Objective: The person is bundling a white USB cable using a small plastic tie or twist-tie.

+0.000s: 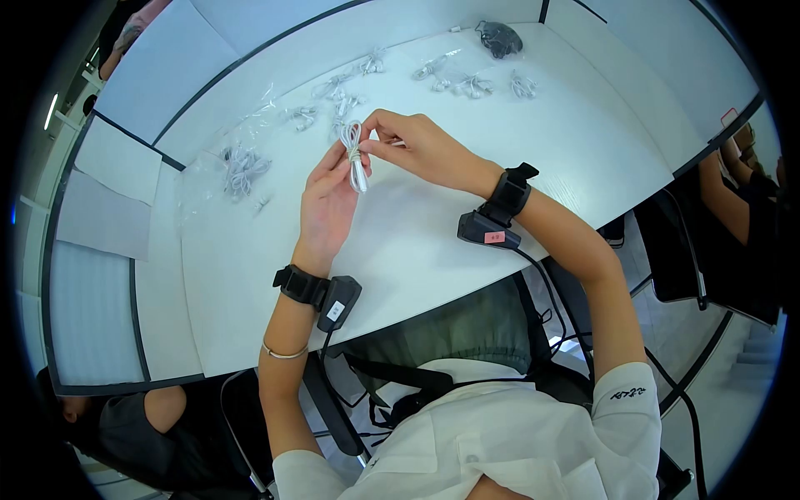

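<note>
A white cable [354,133], folded into a narrow looped bundle, stands upright above the table between my two hands. My left hand [327,208] is closed on the bundle's lower half, with thumb and fingers at its side. A band or tie seems to run around the bundle's middle. From the right, my right hand [423,150] pinches with thumb and index finger at the bundle's edge near that band. What exactly these fingertips grip is too small to make out. A small white piece shows beside the right fingers.
Several white cable bundles [473,86] lie along the back of the white table [450,242]. A larger cable pile [243,171] sits at left with clear plastic bags. A dark bagged item [499,39] lies at the back. Low partitions enclose the table; other people sit on both sides.
</note>
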Demonstrator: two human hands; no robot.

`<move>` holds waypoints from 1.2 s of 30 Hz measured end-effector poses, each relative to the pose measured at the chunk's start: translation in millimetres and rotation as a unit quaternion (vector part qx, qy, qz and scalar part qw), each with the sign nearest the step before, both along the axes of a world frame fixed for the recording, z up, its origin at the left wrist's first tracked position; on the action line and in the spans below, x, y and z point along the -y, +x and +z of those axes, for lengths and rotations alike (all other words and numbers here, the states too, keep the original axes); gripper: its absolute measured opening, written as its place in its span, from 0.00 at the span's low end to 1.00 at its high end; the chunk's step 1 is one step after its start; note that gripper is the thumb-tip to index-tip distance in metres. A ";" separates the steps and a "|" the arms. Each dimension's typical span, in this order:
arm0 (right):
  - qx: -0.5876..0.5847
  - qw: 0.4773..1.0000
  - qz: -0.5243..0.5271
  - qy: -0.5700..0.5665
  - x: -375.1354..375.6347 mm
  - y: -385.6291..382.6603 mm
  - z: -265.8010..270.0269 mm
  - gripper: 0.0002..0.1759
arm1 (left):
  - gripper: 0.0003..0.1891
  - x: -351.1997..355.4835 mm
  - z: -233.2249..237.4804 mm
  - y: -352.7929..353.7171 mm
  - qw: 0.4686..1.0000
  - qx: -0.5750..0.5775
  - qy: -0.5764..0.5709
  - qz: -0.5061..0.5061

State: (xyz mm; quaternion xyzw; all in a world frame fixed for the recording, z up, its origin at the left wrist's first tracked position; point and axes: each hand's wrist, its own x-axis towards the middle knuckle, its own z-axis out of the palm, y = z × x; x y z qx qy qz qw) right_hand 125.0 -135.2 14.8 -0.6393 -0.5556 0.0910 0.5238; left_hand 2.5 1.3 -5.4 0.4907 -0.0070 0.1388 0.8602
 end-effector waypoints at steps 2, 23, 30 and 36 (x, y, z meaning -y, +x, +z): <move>0.024 1.000 -0.017 0.000 1.0 -1.0 3.3 0.10 | 0.26 0.9 1.3 0.0 1.000 0.002 0.009 0.003; -0.065 0.997 0.046 0.021 -5.8 9.2 -16.3 0.08 | 0.27 1.5 4.6 -2.6 0.997 -0.007 0.074 0.029; -0.062 0.996 0.055 -0.015 -1.9 10.9 -14.7 0.08 | 0.24 -3.1 -1.0 0.0 0.985 -0.032 0.165 0.044; -0.058 0.998 0.008 -0.029 -5.5 6.0 -20.7 0.09 | 0.23 -0.8 -0.7 0.0 0.975 -0.048 0.205 0.073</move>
